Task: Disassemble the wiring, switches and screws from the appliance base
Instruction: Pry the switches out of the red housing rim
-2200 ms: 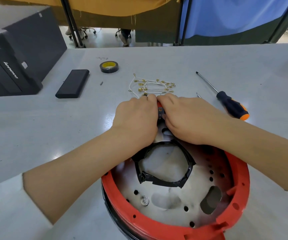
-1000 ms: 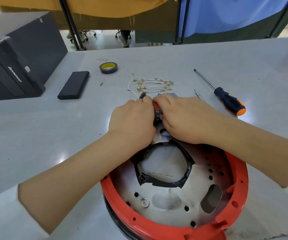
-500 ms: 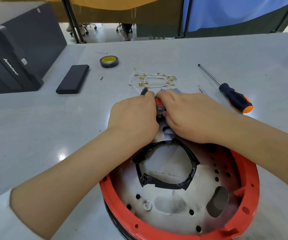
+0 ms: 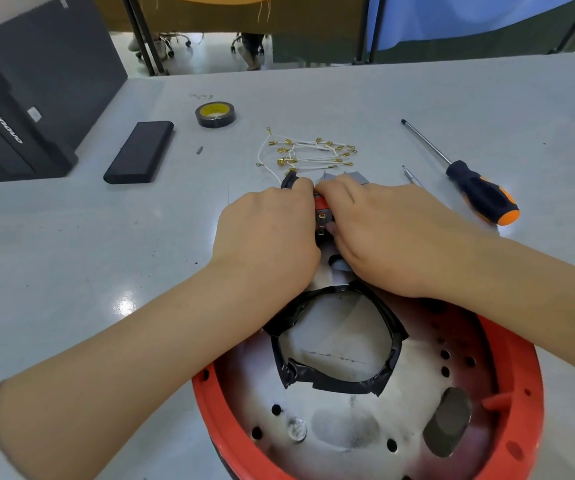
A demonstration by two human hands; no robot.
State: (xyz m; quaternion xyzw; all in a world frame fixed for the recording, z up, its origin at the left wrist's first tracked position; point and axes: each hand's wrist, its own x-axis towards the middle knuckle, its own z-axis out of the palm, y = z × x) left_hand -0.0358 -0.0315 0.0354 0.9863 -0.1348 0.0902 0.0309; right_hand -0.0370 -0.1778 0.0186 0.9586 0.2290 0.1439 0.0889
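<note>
Both hands meet at the far edge of the round red-rimmed appliance base (image 4: 521, 403), which sits on the pale grey tabletop (image 4: 71, 254) directly before the person. The left hand (image 4: 268, 233) has its fingers curled over the small red-and-black switch block (image 4: 322, 216), and the right hand (image 4: 383, 233) pinches it from the other side, thumb tip against its lower face; each grip looks closed on that part, though the fingertips themselves are hidden. To free the switch cleanly, it seems best to squeeze its side clips and rock it gently out of its slot rather than pull hard, keeping the base steady with the heels of the hands. The base lies open side up, showing a scuffed silver metal plate (image 4: 348, 427) dotted with holes and a ring of crumpled black tape (image 4: 334, 379) around a central opening. Beyond the hands lie loose white wires with brass terminals (image 4: 310, 152), already off the base, and a black-and-orange-handled screwdriver (image 4: 480, 192) to the right.
</note>
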